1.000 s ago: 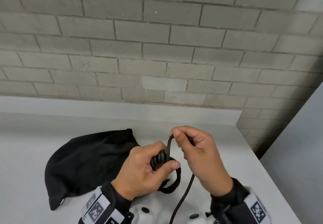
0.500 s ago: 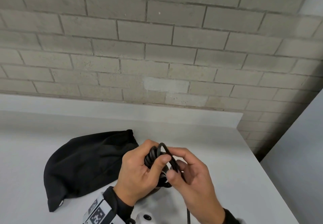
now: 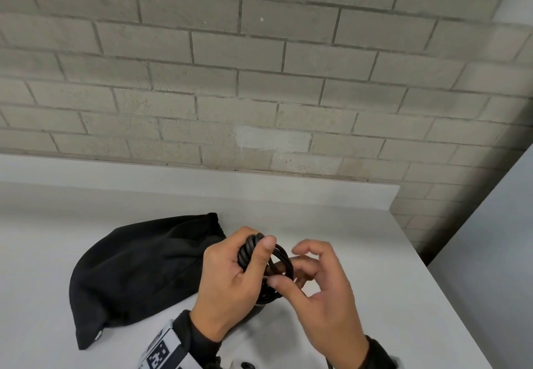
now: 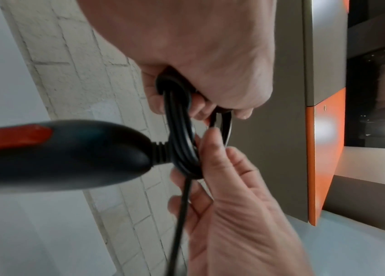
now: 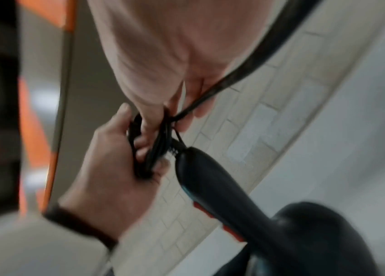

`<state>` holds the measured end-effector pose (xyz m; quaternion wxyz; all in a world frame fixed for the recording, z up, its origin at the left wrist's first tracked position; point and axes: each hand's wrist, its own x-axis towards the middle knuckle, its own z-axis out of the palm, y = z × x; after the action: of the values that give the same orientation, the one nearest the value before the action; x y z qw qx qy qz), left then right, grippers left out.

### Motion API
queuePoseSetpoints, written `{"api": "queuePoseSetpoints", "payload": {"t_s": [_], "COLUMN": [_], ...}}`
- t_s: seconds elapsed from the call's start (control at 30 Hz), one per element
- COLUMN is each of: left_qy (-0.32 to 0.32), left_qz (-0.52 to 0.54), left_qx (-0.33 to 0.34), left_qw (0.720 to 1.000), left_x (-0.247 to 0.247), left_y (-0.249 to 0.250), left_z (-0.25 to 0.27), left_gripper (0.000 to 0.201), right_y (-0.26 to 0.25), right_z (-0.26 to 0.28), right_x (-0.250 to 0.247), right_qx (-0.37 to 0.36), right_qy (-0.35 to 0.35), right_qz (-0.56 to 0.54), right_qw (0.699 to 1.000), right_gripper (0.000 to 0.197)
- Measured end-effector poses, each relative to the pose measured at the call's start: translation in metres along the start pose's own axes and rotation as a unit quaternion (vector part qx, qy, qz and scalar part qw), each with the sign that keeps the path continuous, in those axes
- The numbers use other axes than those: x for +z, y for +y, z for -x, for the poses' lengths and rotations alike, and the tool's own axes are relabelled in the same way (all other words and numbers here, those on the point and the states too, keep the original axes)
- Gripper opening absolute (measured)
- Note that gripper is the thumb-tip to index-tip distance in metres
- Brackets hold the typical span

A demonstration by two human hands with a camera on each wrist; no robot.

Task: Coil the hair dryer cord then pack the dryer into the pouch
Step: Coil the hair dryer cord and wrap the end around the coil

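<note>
Several loops of black cord (image 3: 264, 265) are already gathered, so the coiling step looks well along but not finished. Furthest left on the white worktop (image 3: 360, 253) lies the black pouch (image 3: 138, 265), slack and flat, with its gathered mouth turned toward the hands. Just right of it the left hand (image 3: 230, 285) holds the bundle, fingers curled round the loops and the thumb pressed over the top of them. In the left wrist view the hair dryer (image 4: 64, 155) hangs from that same bundle by its ribbed collar, handle showing a red switch; from above it is hidden under the hands. Right again, the right hand (image 3: 320, 291) sits against the coil with fingers loosely bent and partly spread. The loose length of cord runs down past its palm, and whether it pinches that strand I cannot tell, as the right wrist view is blurred.

My guess is the next move calls for the right hand to bring the remaining strand round as another loop and tuck it under the left thumb, keeping the turns tight so none springs free. Only then does the pouch need opening.
</note>
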<state>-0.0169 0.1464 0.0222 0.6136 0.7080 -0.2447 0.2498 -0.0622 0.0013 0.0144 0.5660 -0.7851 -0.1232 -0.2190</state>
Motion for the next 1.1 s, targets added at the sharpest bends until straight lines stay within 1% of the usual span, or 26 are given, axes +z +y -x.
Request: {"api": "queuePoseSetpoints", "payload": {"t_s": [0.03,0.07,0.1,0.13,0.17,0.23,0.27,0.3,0.37,0.4,0.43,0.47,0.5,0.57,0.6,0.63,0.67,0.7,0.73,0.77,0.8,0.83,0.9,0.97,1.03,1.1], "left_qy": [0.004,0.01,0.017,0.025,0.032,0.038,0.038,0.038,0.039,0.037,0.034,0.032,0.029,0.024,0.02,0.016,0.015,0.018,0.025,0.033,0.04,0.046,0.051,0.047,0.035,0.03], "left_qz": [-0.001,-0.002,-0.002,0.0,0.002,-0.007,-0.014,-0.022,-0.047,-0.06,-0.069,-0.074,-0.077,-0.085,-0.088,-0.089,-0.087,-0.083,-0.08,-0.078,-0.078,-0.08,-0.08,-0.077,-0.071,-0.067], "left_qx": [-0.004,-0.008,-0.013,-0.018,-0.019,-0.008,-0.002,0.005,0.023,0.033,0.042,0.049,0.055,0.068,0.076,0.082,0.084,0.083,0.081,0.078,0.075,0.073,0.071,0.069,0.064,0.05], "left_qw": [1.0,1.0,1.0,1.0,0.999,0.999,0.999,0.999,0.998,0.997,0.996,0.996,0.995,0.994,0.993,0.993,0.993,0.993,0.993,0.993,0.993,0.993,0.993,0.994,0.995,0.996], "left_x": [0.001,0.001,0.003,0.003,0.004,0.005,0.006,0.007,0.009,0.009,0.008,0.007,0.006,0.002,0.001,0.0,0.0,0.0,0.0,0.0,0.0,0.0,-0.001,-0.001,0.001,0.004], "left_y": [0.0,0.001,0.001,0.002,0.002,0.003,0.004,0.005,0.004,0.002,0.001,0.001,0.0,0.001,0.001,0.0,-0.001,-0.001,-0.002,-0.003,-0.002,-0.002,-0.002,-0.002,-0.002,-0.004], "left_z": [0.0,0.0,0.0,-0.001,-0.001,-0.002,-0.003,-0.003,-0.006,-0.007,-0.008,-0.009,-0.01,-0.011,-0.012,-0.012,-0.013,-0.014,-0.015,-0.015,-0.016,-0.017,-0.018,-0.019,-0.017,-0.016], "left_gripper": [0.048,0.049,0.051,0.052,0.051,0.046,0.043,0.041,0.039,0.039,0.039,0.039,0.04,0.039,0.038,0.037,0.038,0.039,0.039,0.04,0.039,0.038,0.035,0.034,0.034,0.035], "right_y": [0.002,0.004,0.007,0.009,0.009,0.004,-0.001,-0.005,-0.011,-0.013,-0.02,-0.028,-0.035,-0.048,-0.052,-0.055,-0.053,-0.054,-0.052,-0.051,-0.046,-0.041,-0.032,-0.023,-0.017,-0.021], "right_z": [0.001,0.002,0.003,0.004,0.005,0.006,0.007,0.009,0.008,0.006,0.004,0.0,-0.003,-0.01,-0.012,-0.013,-0.012,-0.01,-0.007,-0.003,0.001,0.004,0.011,0.013,0.013,0.009], "right_x": [0.002,0.003,0.005,0.007,0.01,0.015,0.017,0.019,0.02,0.018,0.014,0.008,0.002,-0.011,-0.017,-0.022,-0.025,-0.025,-0.024,-0.023,-0.02,-0.018,-0.012,-0.01,-0.012,-0.019], "right_qx": [-0.076,-0.148,-0.192,-0.203,-0.193,-0.152,-0.126,-0.092,0.035,0.112,0.181,0.236,0.295,0.388,0.413,0.419,0.399,0.354,0.298,0.232,0.174,0.138,0.103,0.08,0.07,0.085], "right_qy": [0.04,0.068,0.089,0.108,0.116,0.114,0.095,0.079,0.04,0.007,-0.024,-0.043,-0.061,-0.087,-0.093,-0.098,-0.097,-0.094,-0.093,-0.086,-0.077,-0.07,-0.06,-0.057,-0.055,-0.065], "right_qz": [0.099,0.196,0.27,0.324,0.355,0.385,0.38,0.359,0.258,0.177,0.083,-0.017,-0.117,-0.294,-0.348,-0.373,-0.352,-0.281,-0.174,-0.071,-0.012,-0.004,-0.047,-0.045,-0.047,-0.052], "right_qw": [0.991,0.967,0.939,0.917,0.908,0.903,0.911,0.926,0.965,0.978,0.98,0.971,0.946,0.869,0.836,0.822,0.841,0.887,0.934,0.966,0.982,0.988,0.992,0.994,0.995,0.993], "right_gripper": [0.027,0.014,0.004,0.011,0.017,0.024,0.025,0.024,0.02,0.019,0.021,0.025,0.03,0.037,0.038,0.038,0.039,0.039,0.038,0.034,0.032,0.03,0.02,0.022,0.024,0.028]}}
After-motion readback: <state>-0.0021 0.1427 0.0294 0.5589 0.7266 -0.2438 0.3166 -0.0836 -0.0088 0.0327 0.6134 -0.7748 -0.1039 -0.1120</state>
